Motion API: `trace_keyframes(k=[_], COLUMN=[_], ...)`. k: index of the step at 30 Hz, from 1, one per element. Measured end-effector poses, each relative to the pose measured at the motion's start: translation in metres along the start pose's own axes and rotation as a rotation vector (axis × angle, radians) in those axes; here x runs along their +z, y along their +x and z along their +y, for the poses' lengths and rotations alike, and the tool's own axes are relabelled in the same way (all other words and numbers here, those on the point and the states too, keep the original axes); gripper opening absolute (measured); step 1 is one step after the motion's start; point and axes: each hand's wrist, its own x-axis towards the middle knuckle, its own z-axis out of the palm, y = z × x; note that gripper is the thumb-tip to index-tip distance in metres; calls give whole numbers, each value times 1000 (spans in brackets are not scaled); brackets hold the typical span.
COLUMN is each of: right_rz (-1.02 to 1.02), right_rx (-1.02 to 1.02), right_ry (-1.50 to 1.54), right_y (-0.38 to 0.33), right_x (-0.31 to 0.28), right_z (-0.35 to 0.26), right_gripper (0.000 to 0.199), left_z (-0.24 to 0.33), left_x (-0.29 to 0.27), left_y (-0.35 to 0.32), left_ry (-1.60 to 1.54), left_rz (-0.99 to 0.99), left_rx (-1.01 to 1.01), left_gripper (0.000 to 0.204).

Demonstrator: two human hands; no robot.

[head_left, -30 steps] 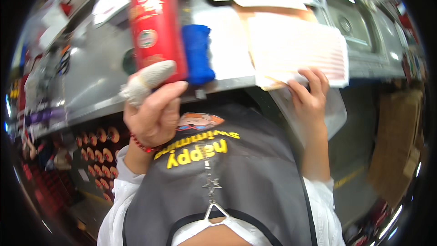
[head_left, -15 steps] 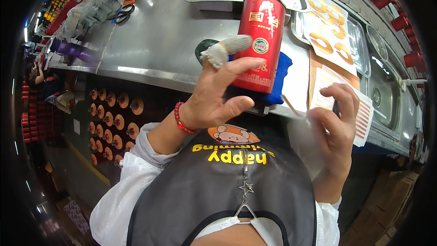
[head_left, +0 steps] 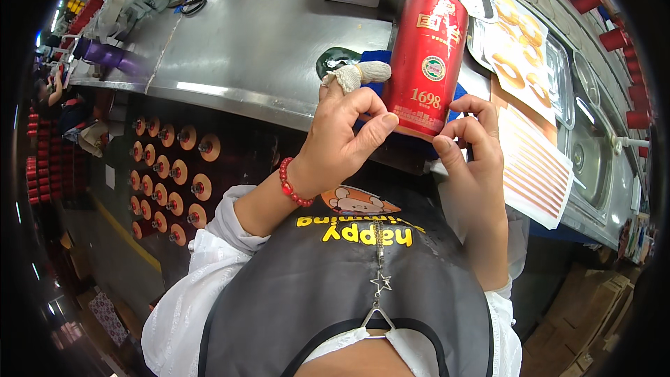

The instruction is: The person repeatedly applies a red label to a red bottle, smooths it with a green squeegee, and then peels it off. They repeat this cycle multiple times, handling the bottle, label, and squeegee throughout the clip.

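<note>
A red bottle (head_left: 426, 63) with gold and white print lies on a folded blue cloth (head_left: 377, 57), its base toward me. A thin orange-gold strip (head_left: 412, 131) runs along the base's edge. My left hand (head_left: 349, 119) pinches the strip's left end between thumb and forefinger, against the bottle's lower left. It wears a whitish knit finger cover (head_left: 359, 75) on one finger. At the lower right of the base, my right hand (head_left: 478, 150) has its thumb and fingertips closed at the strip's other end. Its palm side is partly blurred.
Right of the bottle lie a sheet of copper-coloured strips (head_left: 534, 167) and a sheet of gold rings (head_left: 520, 49). A dark green glossy object (head_left: 335, 61) sits beside the cloth. Scissors (head_left: 197, 0) and a purple bottle (head_left: 105, 54) are farther left. A sink (head_left: 590, 146) is at right.
My right hand has moved left to the bottle's base, bringing the strip against it. My left thumb and forefinger have closed at the base's left side. The view has shifted slightly.
</note>
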Motion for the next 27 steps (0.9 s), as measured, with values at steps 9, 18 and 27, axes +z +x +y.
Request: trace_keyframes(k=[9, 18, 27], right_rz=[25, 38, 49], right_rx=[18, 25, 12], right_ry=[4, -4, -32], right_y=[0, 0, -1], right_x=[5, 7, 8], right_z=[9, 11, 12], right_gripper=[17, 21, 22], left_z=[-8, -11, -11], left_x=[-2, -2, -1], left_y=[-2, -2, -1], left_ry=[-352, -172, -176], left_rz=[-47, -91, -95], left_rx=[-304, -193, -203], left_gripper=[24, 24, 24])
